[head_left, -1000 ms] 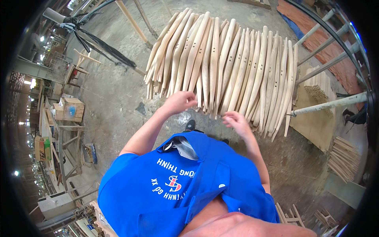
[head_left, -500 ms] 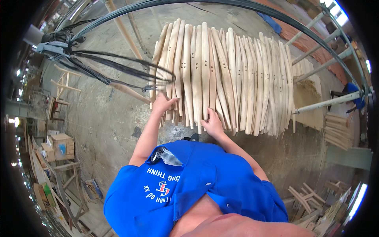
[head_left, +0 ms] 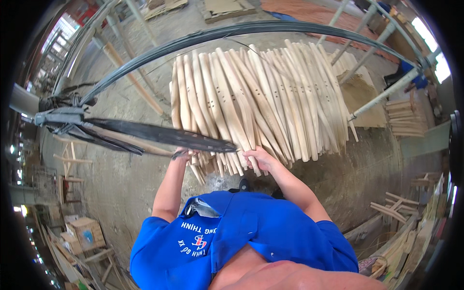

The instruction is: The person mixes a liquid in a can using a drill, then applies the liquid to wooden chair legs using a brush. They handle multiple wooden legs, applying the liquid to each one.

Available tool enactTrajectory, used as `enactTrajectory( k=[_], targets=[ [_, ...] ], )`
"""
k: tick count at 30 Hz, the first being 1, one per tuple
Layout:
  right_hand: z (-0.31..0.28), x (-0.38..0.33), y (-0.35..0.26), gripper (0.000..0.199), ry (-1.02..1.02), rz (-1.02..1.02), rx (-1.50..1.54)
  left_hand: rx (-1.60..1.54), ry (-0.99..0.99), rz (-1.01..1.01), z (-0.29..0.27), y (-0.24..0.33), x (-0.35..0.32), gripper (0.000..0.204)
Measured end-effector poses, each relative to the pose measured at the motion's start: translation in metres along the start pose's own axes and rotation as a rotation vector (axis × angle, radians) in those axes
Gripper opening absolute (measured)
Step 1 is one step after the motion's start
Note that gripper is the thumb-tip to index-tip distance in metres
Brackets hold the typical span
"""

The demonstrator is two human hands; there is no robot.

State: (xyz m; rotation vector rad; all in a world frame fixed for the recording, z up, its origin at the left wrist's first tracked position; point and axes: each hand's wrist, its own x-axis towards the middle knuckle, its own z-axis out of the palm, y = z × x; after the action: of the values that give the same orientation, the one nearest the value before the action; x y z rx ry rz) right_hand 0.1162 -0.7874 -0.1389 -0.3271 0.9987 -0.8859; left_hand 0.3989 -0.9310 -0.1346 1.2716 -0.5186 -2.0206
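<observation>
A wide row of pale, slightly curved wooden bars [head_left: 309, 111], many with small drilled holes, lies side by side in front of me. My right hand [head_left: 261, 157] is closed round the near end of a bar at the middle of the row. At the row's near left corner, my left hand [head_left: 182, 154] has its fingers curled in by the bar ends. Black straps [head_left: 164, 131] stretch across from the left and partly cover that hand, so its hold is hidden. The straps' tip reaches close to my right fingers.
A metal frame with a dark curved bar [head_left: 232, 29] arches over the row's far side. Pale posts [head_left: 382, 94] rise at the right, beside a smaller stack of wood [head_left: 406, 118]. Wooden boxes [head_left: 86, 233] stand at the lower left. Wooden frames [head_left: 395, 208] lie at the lower right.
The black straps have swung lower and right, over my left hand. That hand has moved down and left; my right hand has closed on a bar. Several bars now slant more. My view has shifted.
</observation>
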Motion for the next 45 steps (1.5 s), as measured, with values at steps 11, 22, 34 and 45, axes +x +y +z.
enactTrajectory(
  k=[11,22,34,45],
  targets=[
    [-0.016,-0.121,-0.012,0.012,-0.313,-0.087,0.504,-0.639,-0.454,-0.42,0.036,0.061,-0.108,0.035],
    [-0.033,-0.308,0.15,0.014,-0.327,-0.391,0.813,-0.062,-0.417,-0.147,0.048,-0.052,-0.281,0.042],
    [0.011,-0.517,0.31,0.017,0.242,-1.011,0.926,0.584,-0.863,-0.61,0.164,-0.195,-0.356,0.051],
    [0.045,-0.598,0.356,0.022,1.073,-1.754,0.854,1.228,-1.735,-0.159,0.396,-0.39,-0.42,0.049]
  ],
)
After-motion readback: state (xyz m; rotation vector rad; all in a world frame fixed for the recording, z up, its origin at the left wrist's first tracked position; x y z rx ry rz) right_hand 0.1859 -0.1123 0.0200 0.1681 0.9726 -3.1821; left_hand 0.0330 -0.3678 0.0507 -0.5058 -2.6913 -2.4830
